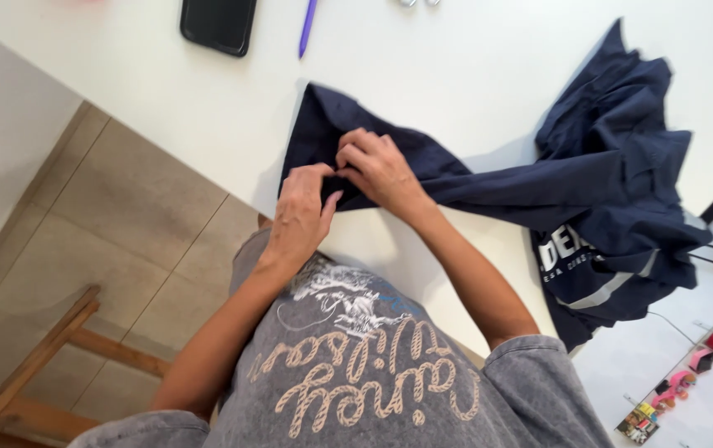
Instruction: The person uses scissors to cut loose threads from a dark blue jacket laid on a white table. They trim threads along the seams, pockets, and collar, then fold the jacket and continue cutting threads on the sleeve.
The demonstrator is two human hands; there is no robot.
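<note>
A dark navy garment (597, 166) with white lettering and a grey stripe lies bunched on the white table (456, 58). One end of it stretches toward me at the table's edge. My left hand (302, 211) and my right hand (381, 166) meet on that end, both pinching the navy cloth (319, 124) between fingers and thumbs. Part of the cloth under my fingers is hidden.
A black phone (218, 23) and a purple pen (307, 26) lie at the table's far side. Beige floor tiles (124, 207) and a wooden chair frame (33, 365) are at left. Small colourful items (680, 386) sit on a white surface at lower right.
</note>
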